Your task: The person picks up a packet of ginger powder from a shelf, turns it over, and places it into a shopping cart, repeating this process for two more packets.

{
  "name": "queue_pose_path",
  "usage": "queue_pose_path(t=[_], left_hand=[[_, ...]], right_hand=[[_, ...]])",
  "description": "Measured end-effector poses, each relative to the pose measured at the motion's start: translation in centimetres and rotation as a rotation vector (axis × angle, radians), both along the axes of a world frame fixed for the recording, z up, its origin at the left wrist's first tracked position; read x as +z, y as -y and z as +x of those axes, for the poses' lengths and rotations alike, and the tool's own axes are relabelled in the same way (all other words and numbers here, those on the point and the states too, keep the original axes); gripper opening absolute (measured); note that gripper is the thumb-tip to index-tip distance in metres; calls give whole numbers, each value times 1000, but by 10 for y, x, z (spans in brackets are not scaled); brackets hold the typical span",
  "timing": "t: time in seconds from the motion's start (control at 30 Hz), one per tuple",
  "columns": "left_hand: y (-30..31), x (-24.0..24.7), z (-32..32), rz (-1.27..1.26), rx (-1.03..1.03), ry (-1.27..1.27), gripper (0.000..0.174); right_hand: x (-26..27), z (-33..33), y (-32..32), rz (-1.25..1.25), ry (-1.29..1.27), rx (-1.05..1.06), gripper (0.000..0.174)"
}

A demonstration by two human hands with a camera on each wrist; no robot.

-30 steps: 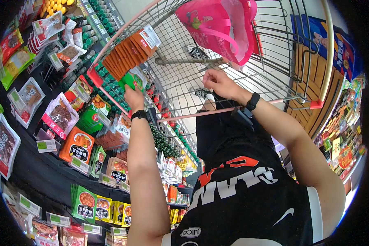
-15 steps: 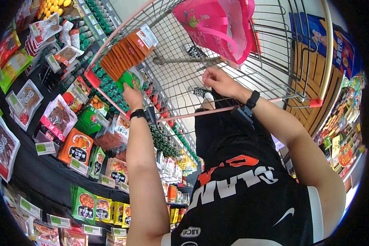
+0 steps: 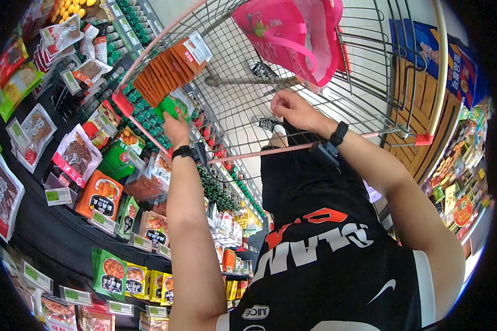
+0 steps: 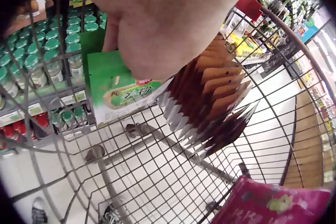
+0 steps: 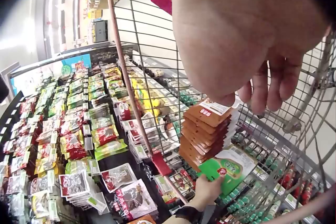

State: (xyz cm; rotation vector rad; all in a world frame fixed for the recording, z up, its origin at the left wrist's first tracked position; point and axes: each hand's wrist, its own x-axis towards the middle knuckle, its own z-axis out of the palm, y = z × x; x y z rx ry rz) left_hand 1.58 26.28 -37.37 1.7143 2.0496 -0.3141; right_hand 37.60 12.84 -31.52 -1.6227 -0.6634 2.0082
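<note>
My left hand [image 3: 176,131] grips a green food packet [image 3: 176,108] by its edge, inside the corner of the shopping cart [image 3: 243,155]. In the left wrist view, the green packet [image 4: 118,85] hangs below the palm, its white lower part showing. Right beside it a row of brown-orange packets [image 3: 168,74] stands packed together, with a white label on the end one. My right hand [image 3: 298,110] hangs over the cart's near side with loosely curled fingers and nothing in them. In the right wrist view, the fingers [image 5: 275,85] point down above the brown packets [image 5: 202,129].
A pink shopping bag [image 3: 292,41] sits at the far side of the cart. Sloping shelves with bagged foods [image 3: 77,154] run along the left, and green-capped jars [image 3: 132,30] stand behind the brown packets. At right are a wooden slatted surface [image 3: 411,116] and more shelved goods [image 3: 464,176].
Both hands keep nearly the same place, the left still gripping the green packet. The shelves and cart have shifted slightly left in the head view.
</note>
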Motion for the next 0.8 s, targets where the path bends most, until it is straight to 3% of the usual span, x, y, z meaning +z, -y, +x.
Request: queue_pose_path(t=[0.37,0.47,0.67,0.8], left_hand=[[-4,14,7,-51,37,-48,47],[-3,23,10,51,-57,-78,46],[0,49,32,-20,-343,-285,49],[4,36,20,-115,-288,-298,47]], right_hand=[[-9,1,9,39,88,15,18],[-7,0,7,47,73,4,17],[-3,-3,2,45,52,-10,15],[-3,-2,2,52,52,0,15]])
